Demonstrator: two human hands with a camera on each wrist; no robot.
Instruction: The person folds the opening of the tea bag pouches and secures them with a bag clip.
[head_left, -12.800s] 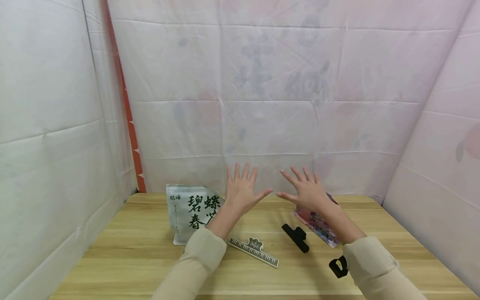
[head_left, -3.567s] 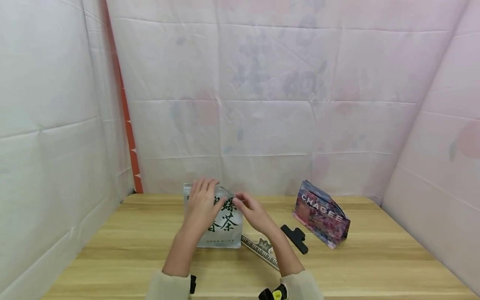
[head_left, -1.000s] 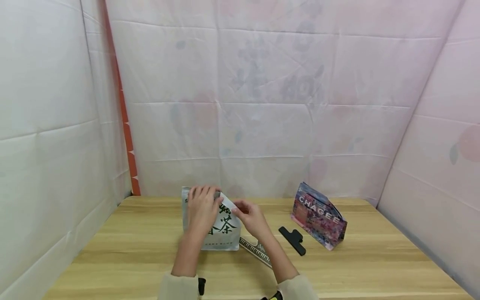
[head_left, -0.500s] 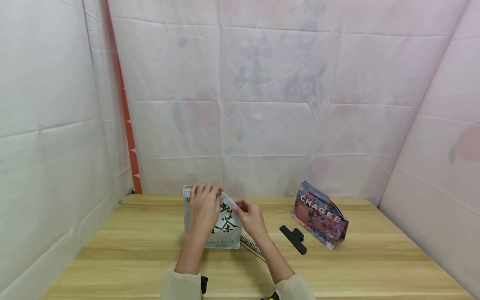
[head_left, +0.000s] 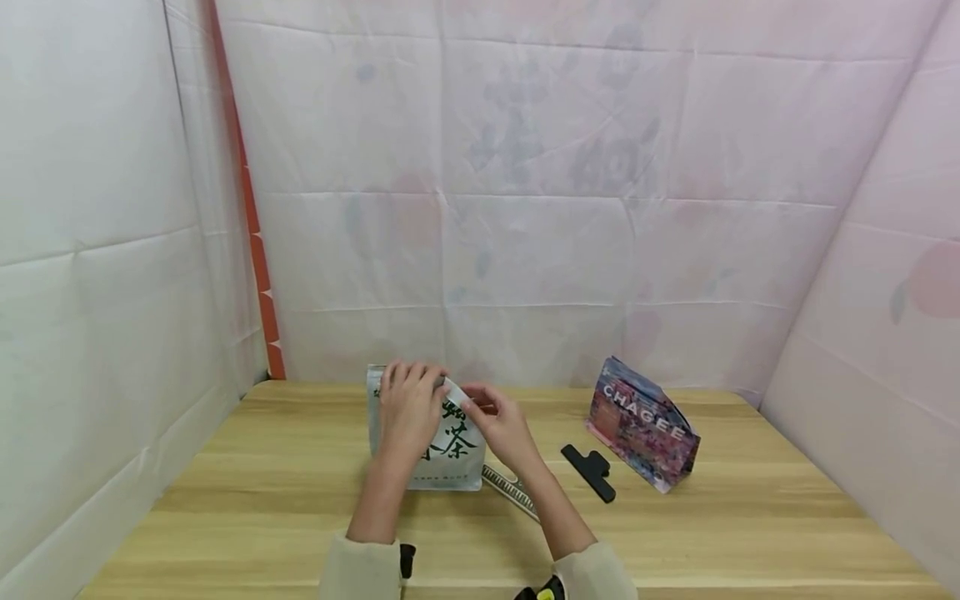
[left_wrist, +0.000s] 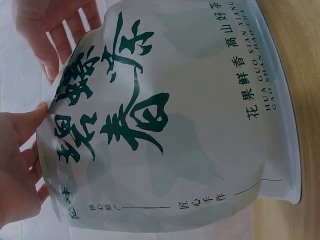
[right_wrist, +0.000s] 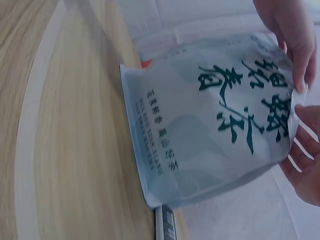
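A pale silver-green tea bag point(head_left: 457, 468) with dark green characters stands upright on the table. My left hand point(head_left: 408, 417) grips its top, thumb in front and fingers over the back. My right hand point(head_left: 510, 429) pinches the slanting upper right edge, where a plain strip is folded over. In the left wrist view, the left thumb lies on the front of the tea bag point(left_wrist: 190, 145) near its top. In the right wrist view, the right thumb sits at the folded edge of the tea bag point(right_wrist: 200, 140), with the fingers behind.
A piano-key clip point(head_left: 510, 492) lies partly hidden beneath my right forearm. Right of it is a black clip point(head_left: 589, 472), with a colourful CHAGEE bag point(head_left: 641, 423) standing behind. White sheets point(head_left: 525, 208) close off the back and sides of the wooden table point(head_left: 247, 500).
Earliest, both hands were spread above the table and the tea bag stood farther left. Since then they took its top, and its upper edge was folded over. In the last second they barely move.
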